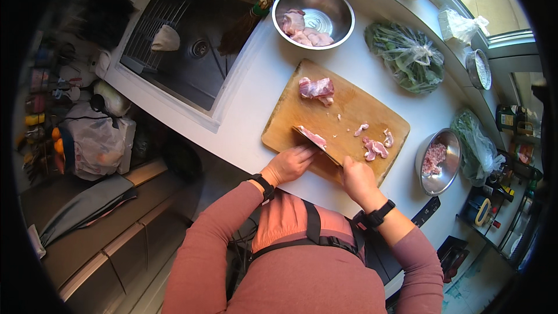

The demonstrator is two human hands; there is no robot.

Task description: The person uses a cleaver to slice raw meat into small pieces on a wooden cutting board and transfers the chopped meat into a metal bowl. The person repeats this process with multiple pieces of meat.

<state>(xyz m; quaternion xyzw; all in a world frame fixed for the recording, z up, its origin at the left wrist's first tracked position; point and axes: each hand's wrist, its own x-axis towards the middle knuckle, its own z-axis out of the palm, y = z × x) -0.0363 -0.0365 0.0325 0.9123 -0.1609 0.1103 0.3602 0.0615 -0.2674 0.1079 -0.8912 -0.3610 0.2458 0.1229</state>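
Observation:
My right hand grips the handle of a kitchen knife, whose blade slants across a wooden cutting board. My left hand is at the near side of the blade, fingers close against it; whether they pinch any meat is hidden. A slice of raw meat lies along the blade's far side. Toward the board's back is a larger chunk of raw meat. Small cut pieces of meat are on the right part of the board, with scraps scattered between.
Behind the board stands a steel bowl of raw meat pieces. Another steel bowl with minced meat is at right. Bagged greens and a second bag of greens line the window side. A sink is at left.

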